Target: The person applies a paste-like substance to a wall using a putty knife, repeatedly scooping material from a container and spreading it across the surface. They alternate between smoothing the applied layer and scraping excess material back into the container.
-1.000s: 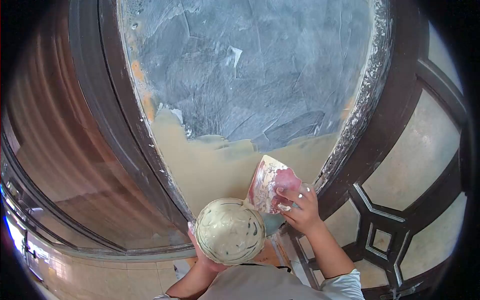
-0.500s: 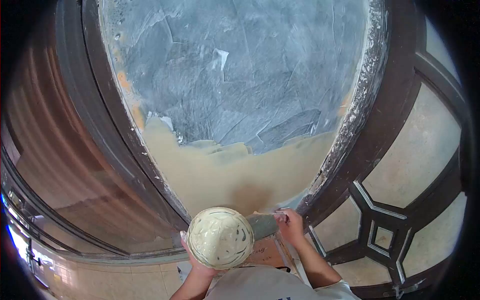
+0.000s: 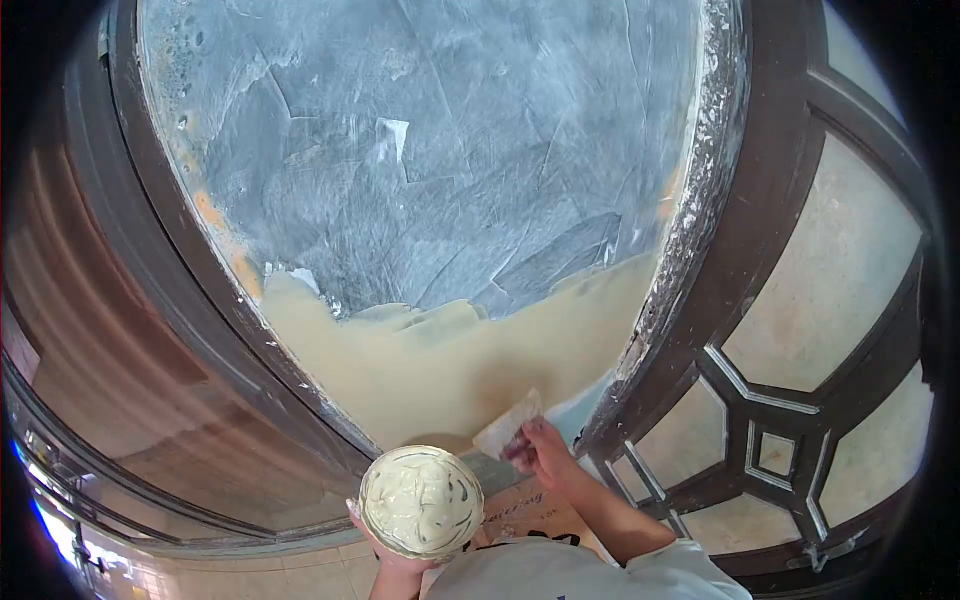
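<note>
My left hand is wrapped round the side of a round tub, keeping it in front of my body. Thick cream-coloured putty fills the tub, with a few darker streaks on its right side. Closed on a flat, pale-bladed putty knife, my right hand is at the lower part of the wall, right of the tub. The knife's handle is mostly hidden by my fingers. A smooth cream coat covers the lower wall, below a rough blue-grey surface.
Dark frames with flaking white edges border the wall. At right stands a panelled dark door; a brown glossy panel is at left. Below are a printed cardboard piece and a tiled floor.
My right hand has moved left and the putty knife has turned, its blade showing broadside. The view has shifted, and the tub sits slightly lower and further left in it.
</note>
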Action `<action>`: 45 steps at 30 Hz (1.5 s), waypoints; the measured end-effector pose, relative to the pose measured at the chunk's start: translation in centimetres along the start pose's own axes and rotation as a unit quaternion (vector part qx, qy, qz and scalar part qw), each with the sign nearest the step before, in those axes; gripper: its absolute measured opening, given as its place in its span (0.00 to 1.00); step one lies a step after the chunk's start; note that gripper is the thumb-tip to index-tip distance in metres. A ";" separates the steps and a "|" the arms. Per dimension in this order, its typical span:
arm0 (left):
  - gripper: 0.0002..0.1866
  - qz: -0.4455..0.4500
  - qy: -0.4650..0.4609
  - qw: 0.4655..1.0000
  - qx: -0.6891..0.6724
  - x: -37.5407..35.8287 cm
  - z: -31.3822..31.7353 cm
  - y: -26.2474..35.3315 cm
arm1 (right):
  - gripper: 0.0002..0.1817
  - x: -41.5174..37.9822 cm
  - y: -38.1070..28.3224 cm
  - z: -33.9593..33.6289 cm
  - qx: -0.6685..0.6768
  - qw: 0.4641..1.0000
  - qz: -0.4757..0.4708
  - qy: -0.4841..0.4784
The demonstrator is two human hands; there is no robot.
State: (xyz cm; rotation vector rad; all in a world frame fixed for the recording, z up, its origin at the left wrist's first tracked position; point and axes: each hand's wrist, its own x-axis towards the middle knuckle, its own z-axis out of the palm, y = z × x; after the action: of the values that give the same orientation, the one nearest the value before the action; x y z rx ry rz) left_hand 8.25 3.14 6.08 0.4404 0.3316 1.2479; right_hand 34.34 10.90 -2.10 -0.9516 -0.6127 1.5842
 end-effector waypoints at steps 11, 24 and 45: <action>0.52 0.046 0.050 0.997 0.022 -1.0 -1.1 1.3 | 0.18 1.1 -6.9 11.6 -0.042 0.972 -0.223 -0.057; 0.46 0.046 0.016 0.998 -0.037 -1.2 -0.2 2.6 | 0.14 3.0 -7.3 13.3 -0.005 0.974 -0.223 -0.046; 0.46 0.005 0.020 1.000 0.020 0.3 -1.7 1.8 | 0.13 3.2 -8.0 13.0 -0.026 0.972 -0.231 -0.040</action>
State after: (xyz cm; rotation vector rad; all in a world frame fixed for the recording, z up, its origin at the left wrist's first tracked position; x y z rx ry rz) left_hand 6.04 4.07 5.51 0.4531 0.3890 1.2618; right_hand 27.74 17.17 10.57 -0.7193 -0.8677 1.1975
